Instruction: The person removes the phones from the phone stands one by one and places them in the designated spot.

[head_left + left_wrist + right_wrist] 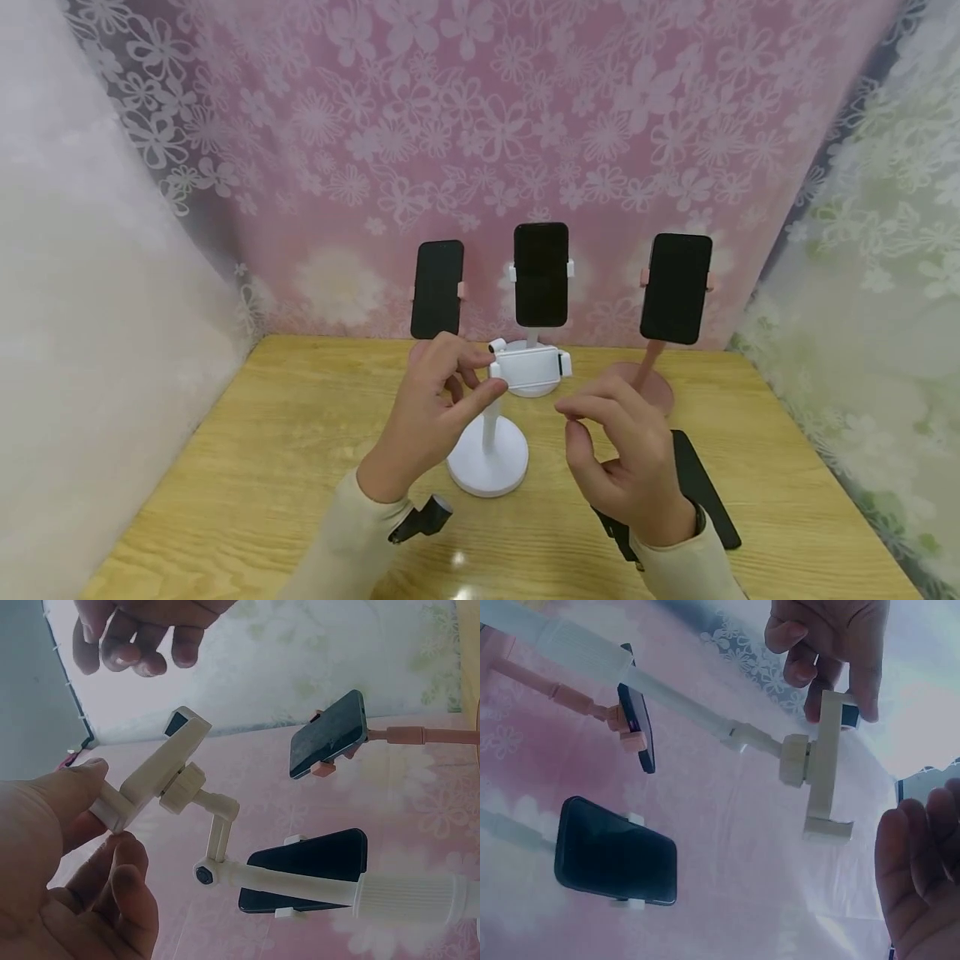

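A white phone stand (488,467) stands upright on the wooden table, its clamp (528,367) turned sideways and holding no phone. My left hand (431,408) pinches the clamp's left end between thumb and fingers. In the left wrist view the thumb (79,780) lies on the clamp's end, with the curled fingers against its other side. My right hand (630,454) hovers to the right of the clamp, apart from it, with loosely bent fingers and nothing held. Beneath that hand a black phone (705,492) lies on the table, partly covered by the hand and wrist.
Behind, three more stands hold black phones: a left phone (437,287) in a pink clamp, a middle phone (542,275) in a white one, and a right phone (677,287) on a pink stand (649,367). A flowered pink curtain (480,125) hangs behind the table (300,467).
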`<action>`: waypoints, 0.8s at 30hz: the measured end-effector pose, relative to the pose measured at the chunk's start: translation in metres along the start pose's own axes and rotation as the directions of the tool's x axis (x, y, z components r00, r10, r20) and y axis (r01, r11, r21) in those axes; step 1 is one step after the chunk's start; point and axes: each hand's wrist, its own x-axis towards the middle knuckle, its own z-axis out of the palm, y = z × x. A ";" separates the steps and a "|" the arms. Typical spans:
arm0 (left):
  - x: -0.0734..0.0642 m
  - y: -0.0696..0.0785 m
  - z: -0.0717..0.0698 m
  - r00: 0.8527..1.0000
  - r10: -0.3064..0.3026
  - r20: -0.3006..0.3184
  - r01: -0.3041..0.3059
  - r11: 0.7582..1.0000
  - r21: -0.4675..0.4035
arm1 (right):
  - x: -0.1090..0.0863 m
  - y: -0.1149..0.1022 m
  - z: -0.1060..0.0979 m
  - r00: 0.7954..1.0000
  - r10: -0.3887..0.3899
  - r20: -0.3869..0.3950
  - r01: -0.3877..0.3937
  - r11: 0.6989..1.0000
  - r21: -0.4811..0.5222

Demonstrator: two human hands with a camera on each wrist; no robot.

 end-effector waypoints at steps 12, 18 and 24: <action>-0.002 0.001 -0.001 0.999 -0.048 0.007 0.049 0.999 -0.014 | -0.013 0.013 -0.003 0.950 0.310 0.035 -0.309 0.950 -0.047; -0.003 0.001 0.000 0.999 -0.048 0.006 0.048 0.999 -0.024 | -0.013 0.011 -0.002 0.930 0.365 0.052 -0.360 0.929 -0.084; -0.003 0.001 0.002 0.996 -0.086 0.028 0.087 0.995 -0.039 | -0.013 0.010 -0.004 0.917 0.396 0.047 -0.391 0.916 -0.085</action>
